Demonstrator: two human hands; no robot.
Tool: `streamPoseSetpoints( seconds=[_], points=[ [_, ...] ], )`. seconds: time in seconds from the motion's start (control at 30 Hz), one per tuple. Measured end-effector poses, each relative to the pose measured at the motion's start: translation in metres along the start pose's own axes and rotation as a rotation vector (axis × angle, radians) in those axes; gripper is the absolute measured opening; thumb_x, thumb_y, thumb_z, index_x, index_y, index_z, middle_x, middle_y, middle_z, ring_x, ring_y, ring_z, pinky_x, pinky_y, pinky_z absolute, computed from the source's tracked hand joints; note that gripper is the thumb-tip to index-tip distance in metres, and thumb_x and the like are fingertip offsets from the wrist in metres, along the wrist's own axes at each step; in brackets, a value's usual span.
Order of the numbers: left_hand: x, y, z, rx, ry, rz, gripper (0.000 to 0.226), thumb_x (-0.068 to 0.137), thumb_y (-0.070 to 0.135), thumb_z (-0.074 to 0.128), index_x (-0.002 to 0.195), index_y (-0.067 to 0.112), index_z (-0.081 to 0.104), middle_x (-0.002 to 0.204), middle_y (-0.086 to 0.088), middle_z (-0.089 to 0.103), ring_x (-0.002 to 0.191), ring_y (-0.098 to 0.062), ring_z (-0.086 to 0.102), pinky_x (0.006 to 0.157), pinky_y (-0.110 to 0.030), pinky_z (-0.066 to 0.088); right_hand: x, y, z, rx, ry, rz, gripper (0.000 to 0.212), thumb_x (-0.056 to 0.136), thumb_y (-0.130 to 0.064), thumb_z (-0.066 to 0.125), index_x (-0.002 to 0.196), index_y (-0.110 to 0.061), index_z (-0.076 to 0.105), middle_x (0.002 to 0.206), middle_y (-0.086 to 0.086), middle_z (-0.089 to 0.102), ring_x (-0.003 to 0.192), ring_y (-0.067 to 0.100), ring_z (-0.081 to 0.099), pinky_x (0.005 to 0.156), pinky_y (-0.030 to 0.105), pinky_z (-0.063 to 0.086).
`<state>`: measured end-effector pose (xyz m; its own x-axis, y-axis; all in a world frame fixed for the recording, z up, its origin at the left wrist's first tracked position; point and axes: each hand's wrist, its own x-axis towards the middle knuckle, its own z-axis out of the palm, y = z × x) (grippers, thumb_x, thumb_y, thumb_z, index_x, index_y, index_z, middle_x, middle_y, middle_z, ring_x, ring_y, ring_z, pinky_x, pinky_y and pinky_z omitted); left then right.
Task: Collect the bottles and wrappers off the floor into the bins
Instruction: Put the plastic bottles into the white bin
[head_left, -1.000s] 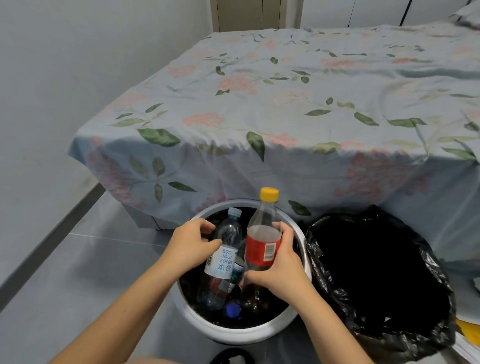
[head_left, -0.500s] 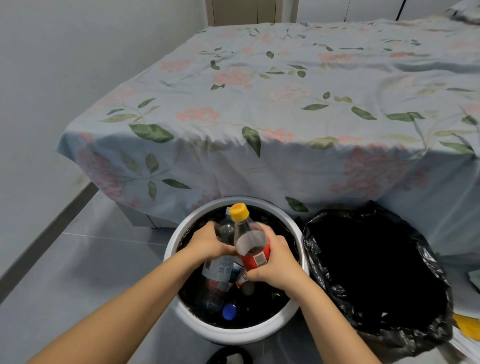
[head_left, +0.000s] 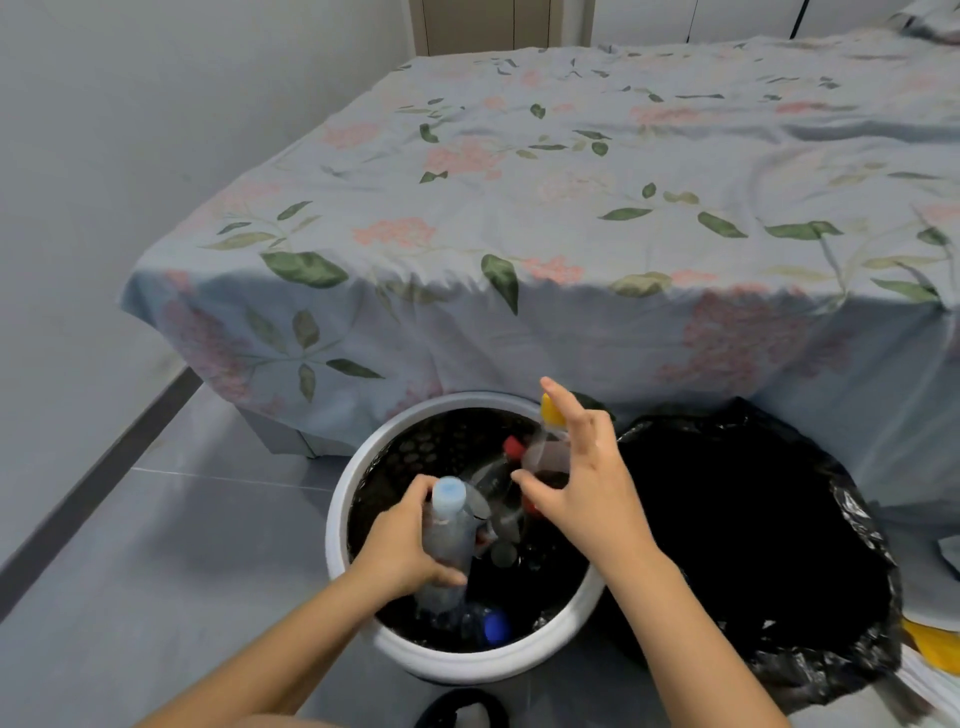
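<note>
A white round bin (head_left: 343, 512) with a black liner stands on the floor before the bed and holds several plastic bottles. My left hand (head_left: 402, 551) grips a clear bottle with a pale blue cap (head_left: 448, 525), held upright just inside the bin. My right hand (head_left: 589, 480) hovers over the bin's right side with fingers spread and holds nothing. Just behind its fingers a bottle with a yellow cap (head_left: 549, 447) leans against the bin's far right wall. A red-capped bottle (head_left: 511, 448) and a blue-capped bottle (head_left: 493, 626) lie inside too.
A second bin lined with a loose black bag (head_left: 769, 525) stands right of the white bin. A bed with a floral sheet (head_left: 571, 218) rises directly behind both. A yellow item (head_left: 935, 644) lies at the far right edge. Grey floor (head_left: 156, 545) and a wall lie to the left.
My right hand let go of the yellow-capped bottle, which now leans in the bin, and opened its fingers. My left hand still holds the blue-capped bottle, lower in the bin.
</note>
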<state>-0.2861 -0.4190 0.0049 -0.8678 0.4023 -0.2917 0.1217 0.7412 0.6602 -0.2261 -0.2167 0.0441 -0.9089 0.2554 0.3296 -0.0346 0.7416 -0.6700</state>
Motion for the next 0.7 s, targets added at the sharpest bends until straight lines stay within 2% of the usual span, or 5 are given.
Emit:
streamPoseSetpoints(
  seconds=[0.2, 0.33, 0.43, 0.57, 0.7],
  points=[
    [0.004, 0.009, -0.014, 0.167, -0.156, -0.071, 0.067, 0.056, 0.039, 0.088, 0.108, 0.031, 0.047, 0.103, 0.012, 0.061, 0.092, -0.006, 0.058, 0.071, -0.018, 0.045, -0.004, 0.016, -0.008, -0.242, -0.008, -0.037, 0.052, 0.072, -0.038, 0.078, 0.117, -0.033, 0.053, 0.093, -0.009, 0.063, 0.089, 0.018, 0.059, 0.08, 0.032, 0.046],
    [0.004, 0.021, -0.026, 0.24, 0.01, 0.057, 0.057, 0.066, 0.054, 0.078, 0.115, 0.034, 0.058, 0.113, 0.015, 0.058, 0.107, -0.009, 0.058, 0.092, -0.029, 0.048, -0.002, 0.011, -0.008, -0.147, -0.098, -0.033, 0.036, 0.072, -0.027, 0.078, 0.1, -0.024, 0.057, 0.103, -0.013, 0.065, 0.092, 0.015, 0.059, 0.075, 0.027, 0.045],
    [-0.001, 0.026, -0.017, 0.515, 0.035, 0.141, 0.029, 0.077, 0.044, 0.071, 0.105, 0.039, 0.063, 0.109, 0.01, 0.064, 0.106, -0.015, 0.059, 0.086, -0.031, 0.049, -0.008, 0.005, -0.001, -0.28, -0.25, 0.008, 0.03, 0.075, -0.024, 0.073, 0.099, -0.025, 0.055, 0.083, -0.007, 0.063, 0.092, 0.021, 0.059, 0.073, 0.03, 0.044],
    [0.011, 0.015, -0.01, 0.568, -0.038, 0.029, 0.015, 0.079, 0.028, 0.073, 0.093, 0.028, 0.068, 0.094, 0.004, 0.062, 0.095, -0.019, 0.062, 0.075, -0.026, 0.047, -0.016, 0.013, 0.019, -0.67, -0.559, -0.017, 0.028, 0.085, -0.007, 0.053, 0.108, -0.018, 0.064, 0.092, 0.003, 0.07, 0.105, 0.024, 0.059, 0.116, 0.031, 0.016],
    [0.019, -0.009, -0.008, 0.576, -0.211, -0.057, 0.023, 0.074, 0.016, 0.078, 0.065, 0.027, 0.06, 0.081, 0.006, 0.062, 0.085, -0.015, 0.063, 0.068, -0.02, 0.043, -0.011, 0.019, 0.029, -0.78, -0.56, -0.093, 0.027, 0.087, -0.006, 0.051, 0.106, -0.015, 0.068, 0.1, 0.006, 0.069, 0.102, 0.025, 0.061, 0.119, 0.033, 0.004]
  ],
)
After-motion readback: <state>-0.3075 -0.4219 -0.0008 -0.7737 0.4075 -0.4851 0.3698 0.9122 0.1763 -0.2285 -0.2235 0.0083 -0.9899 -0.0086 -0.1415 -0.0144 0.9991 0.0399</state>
